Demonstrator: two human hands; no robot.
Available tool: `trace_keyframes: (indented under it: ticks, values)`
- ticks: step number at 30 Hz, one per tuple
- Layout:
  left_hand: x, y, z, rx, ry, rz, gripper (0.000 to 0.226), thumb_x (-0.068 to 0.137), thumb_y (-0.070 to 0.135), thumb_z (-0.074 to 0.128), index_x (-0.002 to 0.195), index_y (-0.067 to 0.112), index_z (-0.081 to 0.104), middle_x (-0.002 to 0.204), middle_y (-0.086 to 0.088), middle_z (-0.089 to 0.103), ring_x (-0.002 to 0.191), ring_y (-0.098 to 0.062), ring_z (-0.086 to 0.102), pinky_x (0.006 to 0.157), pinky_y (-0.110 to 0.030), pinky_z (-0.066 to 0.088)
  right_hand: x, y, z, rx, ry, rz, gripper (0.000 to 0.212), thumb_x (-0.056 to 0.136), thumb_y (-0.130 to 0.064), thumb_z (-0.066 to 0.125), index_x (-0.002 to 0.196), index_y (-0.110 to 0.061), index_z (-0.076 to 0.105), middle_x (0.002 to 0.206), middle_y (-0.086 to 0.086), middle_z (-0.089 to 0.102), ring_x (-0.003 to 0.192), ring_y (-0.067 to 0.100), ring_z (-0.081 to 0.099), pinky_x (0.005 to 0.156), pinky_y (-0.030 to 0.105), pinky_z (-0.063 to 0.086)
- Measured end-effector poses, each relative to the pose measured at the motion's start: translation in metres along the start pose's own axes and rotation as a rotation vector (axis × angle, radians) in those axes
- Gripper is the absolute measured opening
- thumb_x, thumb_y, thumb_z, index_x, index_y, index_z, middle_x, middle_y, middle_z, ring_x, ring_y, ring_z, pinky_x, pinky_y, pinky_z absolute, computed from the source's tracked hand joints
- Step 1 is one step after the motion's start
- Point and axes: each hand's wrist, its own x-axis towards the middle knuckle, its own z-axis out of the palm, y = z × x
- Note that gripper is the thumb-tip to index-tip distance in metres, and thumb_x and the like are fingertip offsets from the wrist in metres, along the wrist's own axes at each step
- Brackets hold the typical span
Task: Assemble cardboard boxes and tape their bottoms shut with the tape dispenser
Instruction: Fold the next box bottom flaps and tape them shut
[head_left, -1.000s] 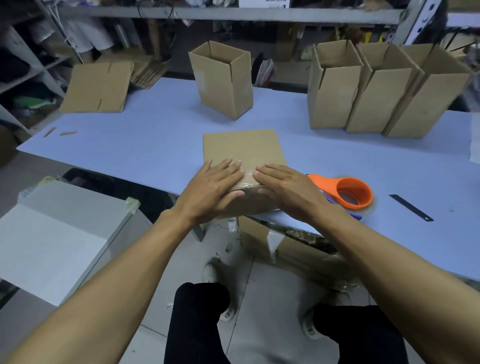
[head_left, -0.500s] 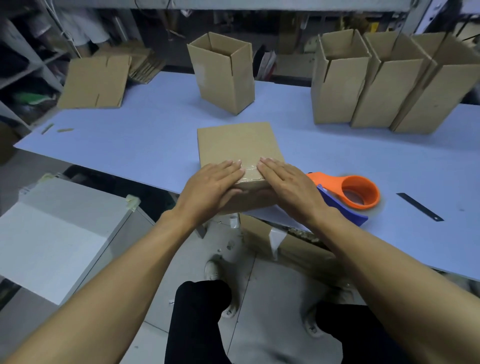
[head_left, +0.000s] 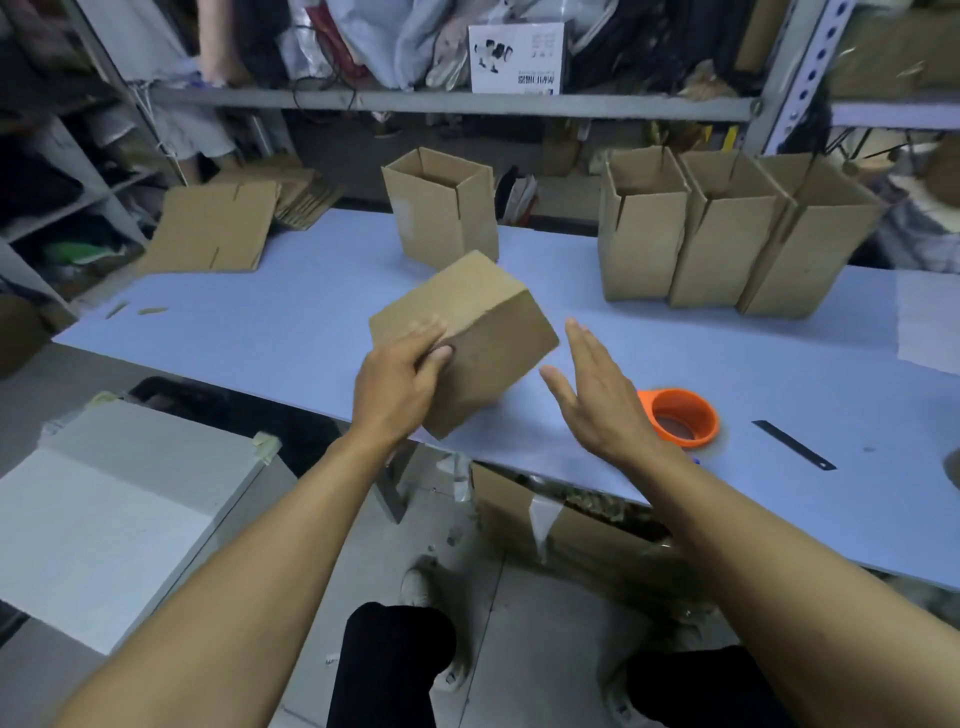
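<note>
One plain brown cardboard box (head_left: 467, 332) tilts in my left grip's (head_left: 400, 384) pinch, apparently off the table, my right grip (head_left: 597, 395) spread just beside it.

The box (head_left: 467, 332) gripped by the left hand (head_left: 397, 387) is plain brown cardboard, matt and slightly fibrous, as are the four open boxes (head_left: 727, 234) standing behind and the flat sheets (head_left: 213, 234). The counter (head_left: 291, 322) is smooth, pale blue, with a dull sheen. The tape dispenser (head_left: 680, 415) is glossy orange plastic. The shelf rail (head_left: 452, 101) is grey painted metal
</note>
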Motion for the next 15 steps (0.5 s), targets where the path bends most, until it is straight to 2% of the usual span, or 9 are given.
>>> trace_keyframes:
  ticks: [3, 7, 9, 11, 12, 15]
  values:
    - [0.01, 0.02, -0.017, -0.37, 0.092, -0.256, 0.031, 0.097, 0.029, 0.059, 0.127, 0.025, 0.066, 0.125, 0.016, 0.065, 0.117, -0.001, 0.057, 0.102, -0.026, 0.046, 0.001, -0.012, -0.01, 0.02, -0.007, 0.023, 0.067, 0.105, -0.044, 0.036, 0.16, -0.017, 0.008, 0.166, 0.0, 0.013, 0.152, 0.016, 0.011, 0.12, 0.032, 0.012]
    - [0.01, 0.038, -0.027, -0.745, 0.157, -0.418, 0.021, 0.098, 0.019, 0.056, 0.097, 0.026, 0.076, 0.093, 0.019, 0.073, 0.089, -0.001, 0.064, 0.079, -0.02, 0.052, 0.006, -0.026, -0.017, 0.089, -0.003, 0.087, 0.069, 0.105, -0.046, 0.037, 0.159, -0.013, 0.01, 0.165, 0.004, 0.017, 0.151, 0.019, 0.015, 0.118, 0.033, 0.016]
    - [0.008, 0.041, -0.029, -0.872, 0.174, -0.486, 0.022, 0.099, 0.015, 0.054, 0.097, 0.014, 0.076, 0.084, 0.015, 0.073, 0.08, -0.002, 0.065, 0.071, -0.017, 0.051, 0.007, -0.03, -0.02, 0.17, 0.026, 0.114, 0.065, 0.103, -0.05, 0.039, 0.156, -0.015, 0.023, 0.159, 0.003, 0.033, 0.146, 0.024, 0.029, 0.113, 0.037, 0.027]
    - [0.006, 0.037, -0.032, -0.963, 0.159, -0.553, 0.024, 0.099, 0.016, 0.053, 0.107, 0.004, 0.073, 0.087, 0.009, 0.074, 0.083, -0.006, 0.068, 0.072, -0.02, 0.052, 0.008, -0.032, -0.023, 0.254, 0.045, 0.137, 0.056, 0.098, -0.058, 0.042, 0.14, -0.021, 0.04, 0.143, 0.0, 0.052, 0.128, 0.024, 0.048, 0.098, 0.038, 0.041]
    - [0.005, 0.033, -0.033, -0.993, 0.139, -0.581, 0.026, 0.099, 0.018, 0.053, 0.11, 0.005, 0.073, 0.095, 0.004, 0.076, 0.092, -0.01, 0.069, 0.077, -0.024, 0.053, 0.007, -0.033, -0.024, 0.298, 0.036, 0.154, 0.054, 0.096, -0.06, 0.044, 0.134, -0.022, 0.044, 0.136, -0.003, 0.057, 0.119, 0.021, 0.053, 0.091, 0.036, 0.042]
    - [-0.002, 0.024, -0.034, -1.016, 0.061, -0.598, 0.031, 0.1, 0.026, 0.05, 0.114, 0.009, 0.072, 0.113, -0.003, 0.073, 0.109, -0.018, 0.067, 0.093, -0.035, 0.052, 0.004, -0.038, -0.029, 0.392, 0.024, 0.174, 0.052, 0.094, -0.058, 0.053, 0.134, -0.025, 0.049, 0.127, -0.008, 0.062, 0.112, 0.016, 0.056, 0.087, 0.032, 0.043]
